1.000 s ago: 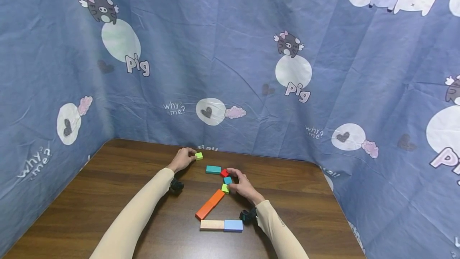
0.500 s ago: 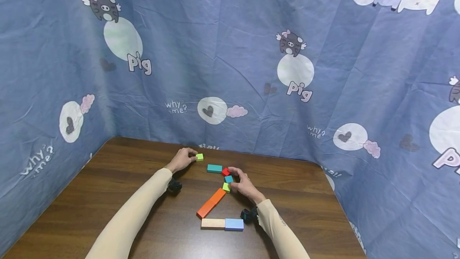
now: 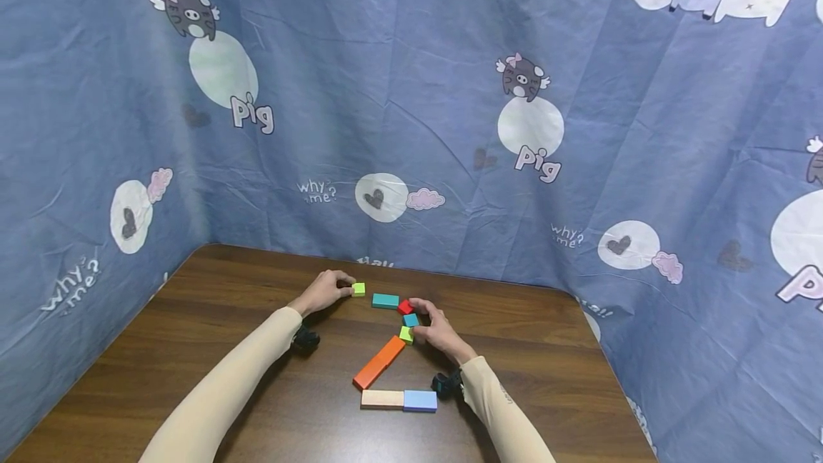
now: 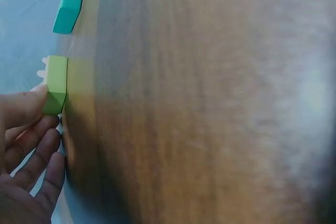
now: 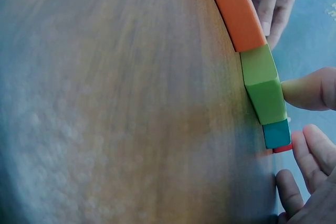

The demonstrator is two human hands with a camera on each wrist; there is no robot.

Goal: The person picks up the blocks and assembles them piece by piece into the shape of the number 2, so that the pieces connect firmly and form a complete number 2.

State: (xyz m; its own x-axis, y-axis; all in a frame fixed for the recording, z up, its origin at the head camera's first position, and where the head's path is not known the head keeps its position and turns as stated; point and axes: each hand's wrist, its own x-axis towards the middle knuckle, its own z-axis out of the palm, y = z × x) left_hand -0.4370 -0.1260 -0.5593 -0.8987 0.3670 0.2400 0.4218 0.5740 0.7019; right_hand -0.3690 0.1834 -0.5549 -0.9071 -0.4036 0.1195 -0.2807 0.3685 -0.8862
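Observation:
My left hand [image 3: 321, 292] pinches a lime-green cube [image 3: 358, 290] on the table, just left of a teal rectangular block [image 3: 386, 301]. A gap separates cube and block in the left wrist view, where the thumb lies against the cube [image 4: 56, 80]. My right hand [image 3: 441, 333] arches along a row of small cubes: red [image 3: 405, 307], blue-teal [image 3: 410, 320] and lime green [image 3: 406, 335]. Its thumb touches the near green cube [image 5: 264, 90]; its fingertips are beside the red one, contact there unclear. The green cube adjoins an orange bar [image 3: 379, 363] in the right wrist view.
Nearer the front, a natural wood block [image 3: 382, 399] and a light blue block [image 3: 420, 401] lie end to end. The brown wooden table [image 3: 534, 377] reaches back to a blue printed curtain [image 3: 411, 106].
My left hand has brought its green cube nearer to me, so it now sits about level with the teal block's left end. The right hand has stayed by its row of cubes.

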